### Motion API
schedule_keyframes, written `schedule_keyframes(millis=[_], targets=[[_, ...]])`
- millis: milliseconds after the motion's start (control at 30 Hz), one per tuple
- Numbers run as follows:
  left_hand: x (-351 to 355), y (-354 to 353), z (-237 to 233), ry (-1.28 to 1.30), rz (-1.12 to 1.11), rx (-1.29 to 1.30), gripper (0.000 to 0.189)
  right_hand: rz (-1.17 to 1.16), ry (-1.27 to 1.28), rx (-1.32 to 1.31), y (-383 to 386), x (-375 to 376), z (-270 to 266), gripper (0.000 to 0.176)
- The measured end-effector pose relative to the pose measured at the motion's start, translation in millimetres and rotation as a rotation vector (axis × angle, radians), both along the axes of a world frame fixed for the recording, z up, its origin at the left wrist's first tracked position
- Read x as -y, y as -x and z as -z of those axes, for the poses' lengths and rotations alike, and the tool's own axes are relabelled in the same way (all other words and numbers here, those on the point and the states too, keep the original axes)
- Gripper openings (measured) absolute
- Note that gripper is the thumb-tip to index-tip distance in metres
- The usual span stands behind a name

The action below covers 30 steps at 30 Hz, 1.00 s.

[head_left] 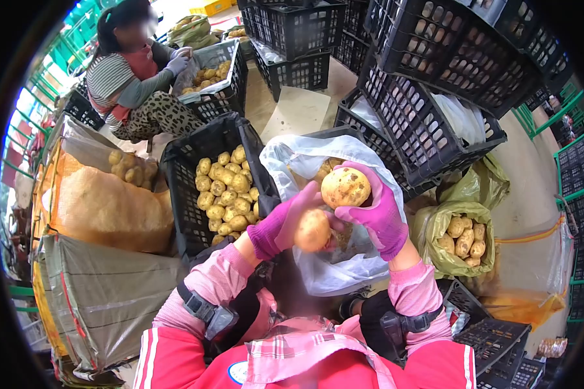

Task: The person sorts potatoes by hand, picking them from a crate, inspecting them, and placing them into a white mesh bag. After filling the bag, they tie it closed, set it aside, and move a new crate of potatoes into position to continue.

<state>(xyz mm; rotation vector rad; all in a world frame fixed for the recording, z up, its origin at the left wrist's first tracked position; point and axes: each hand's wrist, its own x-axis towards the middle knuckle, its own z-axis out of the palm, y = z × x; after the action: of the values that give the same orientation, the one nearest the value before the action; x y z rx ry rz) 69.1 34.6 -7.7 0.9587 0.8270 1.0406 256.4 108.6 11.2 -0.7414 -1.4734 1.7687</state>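
Note:
My right hand [377,214], in a purple glove, grips a round yellow potato [346,187] with dirt specks, raised above a clear plastic bag [334,266]. My left hand [282,223], also gloved in purple, holds a second potato [313,230] lower down, just below and left of the first. Both hands meet over the bag, which lines a black crate and has more potatoes showing inside near its top. To my left, a black crate [182,194] is filled with several yellow potatoes [227,194].
A green sack of potatoes [464,240] stands at right. Stacked black crates [435,78] tilt at back right. A tan mesh sack [110,207] lies left. Another person [133,84] in a striped top sits at back left beside a crate of potatoes [211,78].

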Motion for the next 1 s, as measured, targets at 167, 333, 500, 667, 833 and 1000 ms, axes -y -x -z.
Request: schedule_keyframes(millis=[167, 333, 500, 667, 833, 1000], targets=[[3, -3, -14, 0.207, 0.055, 0.065, 0.067, 0.224, -0.419, 0.087, 11, 2, 22, 0.056], [4, -8, -8, 0.048, -0.065, -0.133, 0.064, 0.299, -0.411, 0.181, 19, 13, 10, 0.042], [-2, -2, 16, -0.100, -0.074, -0.303, 0.063, 0.343, -0.383, 0.140, 20, 14, 13, 0.034], [-1, -2, 4, 0.017, -0.104, -0.163, 0.067, 0.268, -0.486, 0.158, 17, 10, 13, 0.036], [-4, -7, 4, -0.091, -0.279, -0.176, 0.070, 0.243, -0.659, 0.244, 19, 10, 13, 0.042], [1, -6, 8, -0.179, -0.284, -0.159, 0.071, 0.225, -0.394, 0.132, 11, 6, 7, 0.038]])
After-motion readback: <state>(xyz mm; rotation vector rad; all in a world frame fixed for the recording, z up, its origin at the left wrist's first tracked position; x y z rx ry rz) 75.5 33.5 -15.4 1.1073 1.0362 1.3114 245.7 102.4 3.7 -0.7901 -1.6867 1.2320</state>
